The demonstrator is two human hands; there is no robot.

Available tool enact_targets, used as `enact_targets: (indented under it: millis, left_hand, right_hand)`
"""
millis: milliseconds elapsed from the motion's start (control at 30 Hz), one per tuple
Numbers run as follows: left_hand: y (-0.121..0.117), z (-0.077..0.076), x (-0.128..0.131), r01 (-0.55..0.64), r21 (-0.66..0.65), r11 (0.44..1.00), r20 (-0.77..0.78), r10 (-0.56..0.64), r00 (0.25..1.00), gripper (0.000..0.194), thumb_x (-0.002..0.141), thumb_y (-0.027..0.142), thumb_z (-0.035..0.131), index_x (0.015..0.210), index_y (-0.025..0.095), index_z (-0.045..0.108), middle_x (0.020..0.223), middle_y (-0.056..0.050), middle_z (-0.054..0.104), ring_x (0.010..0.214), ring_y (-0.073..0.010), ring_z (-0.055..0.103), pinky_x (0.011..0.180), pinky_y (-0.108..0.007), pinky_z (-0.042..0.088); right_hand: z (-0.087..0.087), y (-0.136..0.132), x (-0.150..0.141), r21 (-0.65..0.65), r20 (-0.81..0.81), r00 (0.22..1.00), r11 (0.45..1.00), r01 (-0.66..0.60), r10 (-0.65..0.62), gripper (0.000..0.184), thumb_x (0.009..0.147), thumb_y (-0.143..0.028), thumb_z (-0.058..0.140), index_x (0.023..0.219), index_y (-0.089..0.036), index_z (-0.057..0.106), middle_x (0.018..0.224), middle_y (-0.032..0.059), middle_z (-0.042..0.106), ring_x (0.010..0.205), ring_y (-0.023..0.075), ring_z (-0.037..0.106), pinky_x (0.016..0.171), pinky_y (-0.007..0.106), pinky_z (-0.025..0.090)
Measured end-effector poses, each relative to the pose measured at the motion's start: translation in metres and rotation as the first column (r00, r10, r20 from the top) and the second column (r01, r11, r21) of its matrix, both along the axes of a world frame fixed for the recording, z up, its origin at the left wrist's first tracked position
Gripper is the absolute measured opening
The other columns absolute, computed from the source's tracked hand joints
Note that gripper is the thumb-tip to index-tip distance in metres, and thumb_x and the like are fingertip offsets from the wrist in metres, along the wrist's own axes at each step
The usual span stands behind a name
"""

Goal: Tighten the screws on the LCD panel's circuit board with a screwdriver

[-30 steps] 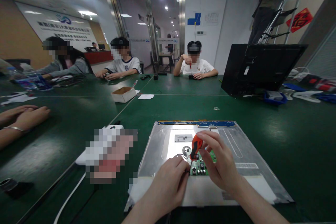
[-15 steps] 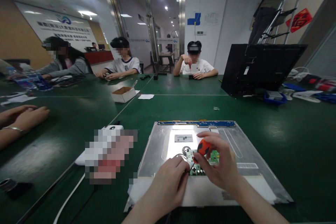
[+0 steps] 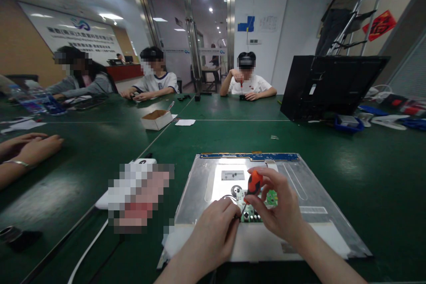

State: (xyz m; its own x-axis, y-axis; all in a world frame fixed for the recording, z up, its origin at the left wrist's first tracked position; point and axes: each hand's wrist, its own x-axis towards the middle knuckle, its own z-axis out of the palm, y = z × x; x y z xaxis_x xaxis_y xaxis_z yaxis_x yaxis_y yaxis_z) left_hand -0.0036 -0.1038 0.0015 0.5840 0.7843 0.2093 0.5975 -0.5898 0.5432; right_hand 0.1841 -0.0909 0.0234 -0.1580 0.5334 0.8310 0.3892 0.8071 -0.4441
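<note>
My right hand (image 3: 282, 202) grips the orange-and-black handle of a short screwdriver (image 3: 254, 182), its shaft slanting down to the left edge of a green circuit board (image 3: 248, 216). My left hand (image 3: 218, 219) is closed at that same edge, fingers bunched by the screwdriver's tip; what they pinch, if anything, is hidden. The board lies on the silver metal back of a flat display panel (image 3: 196, 199), partly covered by my hands. Along the panel's far edge runs a blue circuit strip (image 3: 282, 157).
Left of the panel lies a white power strip (image 3: 103, 202) with cables, partly pixelated. Another person's hands (image 3: 36, 148) rest at the left. Farther off are a small open box (image 3: 156, 120), a black monitor (image 3: 333, 86), and a blue tray (image 3: 348, 123). Several people sit across the green table (image 3: 229, 135).
The screwdriver handle has turned and stands more upright, with my right fingers shifted slightly around it. My left hand has stayed in place.
</note>
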Motion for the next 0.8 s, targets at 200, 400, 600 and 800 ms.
enact_targets:
  millis: [200,400,600,800]
  left_hand:
    - [0.0014,-0.0029,-0.0004,0.002,0.014,1.000,0.005,-0.002,1.000,0.017,0.088,0.008,0.043,0.092,0.019,0.056,0.097,-0.008,0.063,0.087,-0.0236,0.057,0.073,-0.033,0.043]
    - [0.0007,-0.0027,0.0003,-0.002,0.010,1.000,-0.002,0.002,1.000,0.017,0.087,0.008,0.044,0.092,0.019,0.055,0.097,-0.008,0.062,0.087,-0.0238,0.057,0.072,-0.034,0.043]
    - [0.0004,-0.0034,0.0001,-0.007,0.004,1.000,-0.009,0.007,1.000,0.018,0.087,0.007,0.045,0.094,0.019,0.056,0.098,-0.008,0.063,0.088,-0.0240,0.057,0.073,-0.034,0.044]
    - [0.0011,-0.0030,-0.0007,0.002,0.012,1.000,-0.005,-0.002,1.000,0.017,0.088,0.007,0.044,0.094,0.019,0.056,0.098,-0.008,0.063,0.089,-0.0239,0.058,0.074,-0.034,0.044]
  right_hand:
    - [-0.0016,-0.0013,-0.0035,0.011,-0.080,0.997,1.000,-0.009,0.010,0.046,0.088,-0.011,0.062,0.126,-0.024,0.041,0.109,0.0079,0.065,0.065,0.0116,0.062,0.049,0.023,0.050]
    - [-0.0048,-0.0024,-0.0001,-0.033,-0.017,1.000,0.999,-0.021,0.020,0.049,0.090,-0.012,0.056,0.134,-0.024,0.038,0.113,0.0098,0.063,0.071,0.0153,0.062,0.056,0.030,0.055]
    - [-0.0018,0.0000,0.0027,-0.046,0.067,0.994,0.996,-0.081,0.084,0.051,0.096,-0.009,0.044,0.144,-0.024,0.035,0.111,0.0097,0.061,0.080,0.0165,0.064,0.053,0.026,0.054]
    - [-0.0022,-0.0017,0.0005,-0.042,0.032,0.999,0.999,-0.024,0.025,0.047,0.094,-0.015,0.054,0.137,-0.024,0.037,0.108,0.0081,0.063,0.069,0.0142,0.063,0.052,0.027,0.054]
